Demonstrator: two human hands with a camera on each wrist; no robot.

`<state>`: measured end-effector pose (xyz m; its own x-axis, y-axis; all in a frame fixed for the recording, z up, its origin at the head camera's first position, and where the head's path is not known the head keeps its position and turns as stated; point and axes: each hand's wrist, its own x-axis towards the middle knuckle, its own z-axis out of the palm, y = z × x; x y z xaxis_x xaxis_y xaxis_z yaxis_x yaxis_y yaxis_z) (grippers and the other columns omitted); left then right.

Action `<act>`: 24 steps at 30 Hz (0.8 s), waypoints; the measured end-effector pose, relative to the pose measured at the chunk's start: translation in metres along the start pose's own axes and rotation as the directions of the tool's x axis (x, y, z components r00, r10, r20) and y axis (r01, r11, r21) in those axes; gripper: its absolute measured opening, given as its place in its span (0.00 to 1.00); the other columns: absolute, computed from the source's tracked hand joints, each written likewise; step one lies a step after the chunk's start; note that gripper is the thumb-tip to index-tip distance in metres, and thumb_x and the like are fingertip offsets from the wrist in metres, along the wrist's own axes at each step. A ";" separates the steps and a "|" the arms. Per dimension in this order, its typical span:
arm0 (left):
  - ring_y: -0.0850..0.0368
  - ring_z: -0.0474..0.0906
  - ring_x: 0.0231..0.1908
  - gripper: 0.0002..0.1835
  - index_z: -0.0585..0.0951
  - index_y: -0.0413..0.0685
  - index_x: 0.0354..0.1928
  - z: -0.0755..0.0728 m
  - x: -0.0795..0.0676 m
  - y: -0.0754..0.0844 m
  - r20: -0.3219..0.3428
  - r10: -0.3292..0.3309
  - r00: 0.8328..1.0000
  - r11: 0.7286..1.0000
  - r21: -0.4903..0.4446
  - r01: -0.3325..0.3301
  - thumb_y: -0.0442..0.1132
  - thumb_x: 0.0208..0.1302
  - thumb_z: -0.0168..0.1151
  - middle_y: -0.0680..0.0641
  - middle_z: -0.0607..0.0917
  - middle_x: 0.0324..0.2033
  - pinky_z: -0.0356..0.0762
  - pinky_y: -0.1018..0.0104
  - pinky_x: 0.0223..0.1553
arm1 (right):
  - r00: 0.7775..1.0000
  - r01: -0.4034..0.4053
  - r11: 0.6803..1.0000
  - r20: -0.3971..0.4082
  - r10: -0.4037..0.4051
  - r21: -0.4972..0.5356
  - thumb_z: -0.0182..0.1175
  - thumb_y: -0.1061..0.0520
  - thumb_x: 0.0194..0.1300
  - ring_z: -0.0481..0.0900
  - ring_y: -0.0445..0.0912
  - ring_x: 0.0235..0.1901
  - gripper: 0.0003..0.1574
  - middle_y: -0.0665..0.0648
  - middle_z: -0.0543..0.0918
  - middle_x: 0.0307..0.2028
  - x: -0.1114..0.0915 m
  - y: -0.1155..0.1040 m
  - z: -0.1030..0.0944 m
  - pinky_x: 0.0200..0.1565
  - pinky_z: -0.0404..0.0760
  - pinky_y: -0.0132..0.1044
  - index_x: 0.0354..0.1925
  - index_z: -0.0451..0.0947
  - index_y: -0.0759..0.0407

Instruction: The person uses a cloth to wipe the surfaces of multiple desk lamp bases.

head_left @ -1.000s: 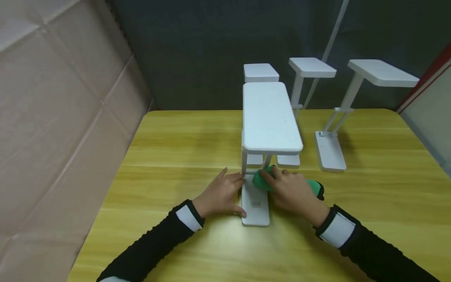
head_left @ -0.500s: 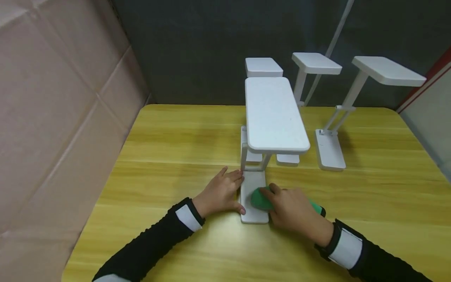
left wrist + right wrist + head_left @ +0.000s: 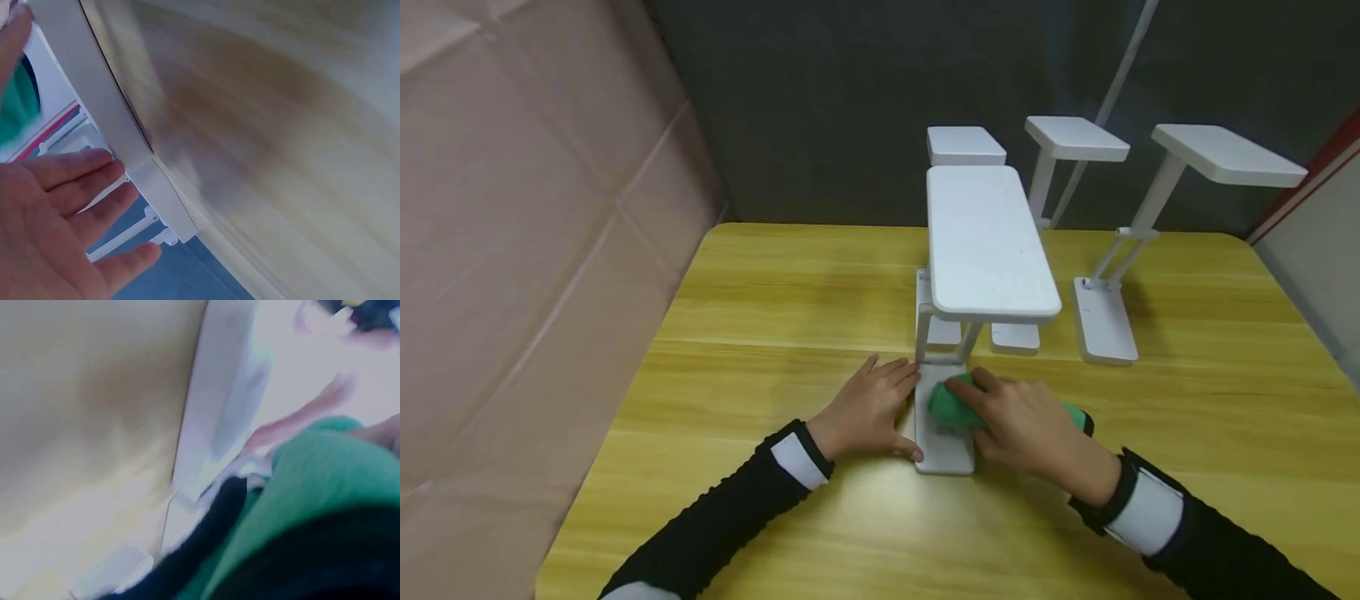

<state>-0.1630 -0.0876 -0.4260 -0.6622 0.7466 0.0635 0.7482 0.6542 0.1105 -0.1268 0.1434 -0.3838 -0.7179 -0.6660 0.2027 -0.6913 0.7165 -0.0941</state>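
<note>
A white folding desk lamp (image 3: 988,242) stands upright in front of me, its flat base (image 3: 946,457) on the wooden table. Along the base's left edge lies my left hand (image 3: 863,412), fingers extended and thumb apart, touching the side. In the left wrist view, the straight fingers (image 3: 100,209) meet the base's edge. My right hand (image 3: 1033,425) grips a green cloth (image 3: 951,406) with black trim and presses it onto the base's top. The cloth (image 3: 325,481) fills much of the right wrist view, which is blurred.
Behind the lamp are three more white lamps: one partly hidden behind it (image 3: 966,146), one to its right (image 3: 1075,140), and one farther right (image 3: 1105,321). A dark panel (image 3: 820,117) backs the table (image 3: 760,333). A beige padded surface (image 3: 535,275) borders the left side.
My right hand slid the cloth toward the base's near end, then back a little away from me. My left hand stays at the base's edge. The head view shifted slightly.
</note>
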 end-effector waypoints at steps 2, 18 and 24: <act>0.48 0.61 0.67 0.63 0.68 0.36 0.66 0.002 -0.001 0.001 0.031 -0.019 0.999 0.999 0.029 0.018 0.79 0.36 0.62 0.42 0.68 0.66 0.53 0.41 0.64 | 0.999 -0.038 0.989 -0.038 0.032 -0.144 0.65 0.58 0.49 0.69 0.41 0.14 0.31 0.63 0.80 0.40 0.017 0.003 0.007 0.11 0.63 0.30 0.54 0.78 0.60; 0.48 0.53 0.70 0.64 0.63 0.39 0.69 0.002 -0.002 0.012 0.104 -0.062 0.993 0.998 -0.010 0.064 0.80 0.38 0.60 0.44 0.59 0.71 0.48 0.34 0.63 | 1.000 0.002 0.917 0.001 -0.001 -0.399 0.65 0.54 0.51 0.71 0.47 0.14 0.24 0.60 0.76 0.29 0.014 -0.026 0.029 0.11 0.70 0.37 0.46 0.79 0.65; 0.49 0.54 0.69 0.64 0.63 0.38 0.69 0.001 -0.001 0.012 0.085 -0.056 0.995 0.998 0.002 0.056 0.78 0.38 0.62 0.44 0.60 0.70 0.50 0.34 0.62 | 0.994 0.085 0.964 0.091 -0.064 -0.251 0.67 0.55 0.42 0.73 0.48 0.18 0.31 0.59 0.78 0.36 -0.013 -0.045 0.018 0.11 0.68 0.37 0.48 0.79 0.63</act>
<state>-0.1539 -0.0803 -0.4261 -0.6972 0.7164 -0.0275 0.7100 0.6952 0.1119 -0.0877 0.1159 -0.3993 -0.6765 -0.7267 0.1190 -0.7071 0.6862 0.1708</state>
